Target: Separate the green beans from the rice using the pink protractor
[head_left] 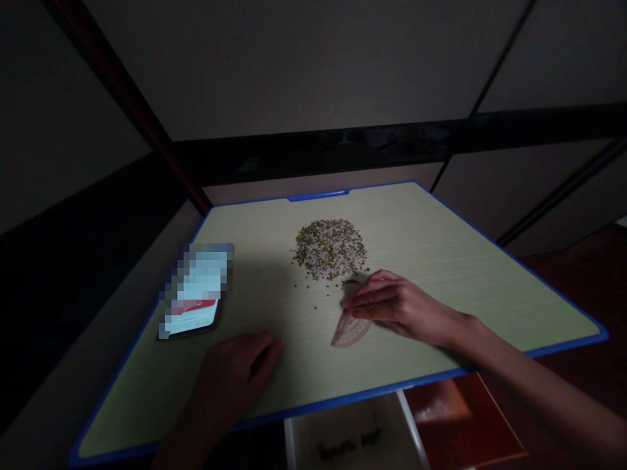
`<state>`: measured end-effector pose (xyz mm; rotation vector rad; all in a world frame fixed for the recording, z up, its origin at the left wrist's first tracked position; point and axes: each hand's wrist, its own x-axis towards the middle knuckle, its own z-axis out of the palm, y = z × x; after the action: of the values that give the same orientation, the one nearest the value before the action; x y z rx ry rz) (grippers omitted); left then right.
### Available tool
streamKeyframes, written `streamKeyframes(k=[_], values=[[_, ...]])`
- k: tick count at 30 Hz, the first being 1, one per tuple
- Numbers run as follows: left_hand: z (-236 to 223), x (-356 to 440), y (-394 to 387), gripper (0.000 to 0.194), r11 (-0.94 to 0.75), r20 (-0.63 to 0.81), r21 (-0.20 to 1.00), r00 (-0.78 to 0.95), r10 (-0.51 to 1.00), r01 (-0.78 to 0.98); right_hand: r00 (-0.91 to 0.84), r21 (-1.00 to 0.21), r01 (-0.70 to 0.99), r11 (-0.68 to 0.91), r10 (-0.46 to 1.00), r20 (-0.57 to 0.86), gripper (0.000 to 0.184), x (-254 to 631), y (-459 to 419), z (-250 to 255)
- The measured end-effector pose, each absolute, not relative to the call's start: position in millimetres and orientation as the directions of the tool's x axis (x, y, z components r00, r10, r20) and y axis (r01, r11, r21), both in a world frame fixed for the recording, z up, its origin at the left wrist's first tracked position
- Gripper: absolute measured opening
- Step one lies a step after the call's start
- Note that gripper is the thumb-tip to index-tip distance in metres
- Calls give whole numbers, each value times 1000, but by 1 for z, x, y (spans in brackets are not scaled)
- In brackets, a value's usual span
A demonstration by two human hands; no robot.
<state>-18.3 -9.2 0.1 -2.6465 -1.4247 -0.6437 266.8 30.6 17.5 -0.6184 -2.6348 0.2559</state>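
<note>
My right hand [386, 300] grips a clear plastic protractor [353, 331], its curved, marked edge showing below the fingers. Just beyond it, a roughly round pile of small green and pale beans or seeds [330, 248] is spread on the pale tabletop [416, 235]. A few loose grains lie between the pile and the protractor. My left hand [240, 369] rests on the table near the front left, fingers curled inward. Whether anything is inside that hand is hidden.
A lit phone [198, 290], partly blurred out, lies at the table's left side. Below the front edge, an open drawer [353, 431] holds dark bits, beside a reddish-brown panel [465, 418]. Dark cabinet panels [294, 72] stand behind the blue-edged table.
</note>
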Motion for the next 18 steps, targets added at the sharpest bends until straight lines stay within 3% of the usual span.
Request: streamKeyframes(k=[5,13,18], values=[[-5,-21,-9,37,-573,423,140,474,772,808,-789,-272,392,879,473,392,32,275,26,14],[-7,-23,-9,37,-573,440,145,466,767,806,-736,-105,401,910,389,554,25,283,13,14],[-9,-24,-9,37,-563,428,147,461,777,813,-731,-57,423,904,378,568,28,294,-14,20]])
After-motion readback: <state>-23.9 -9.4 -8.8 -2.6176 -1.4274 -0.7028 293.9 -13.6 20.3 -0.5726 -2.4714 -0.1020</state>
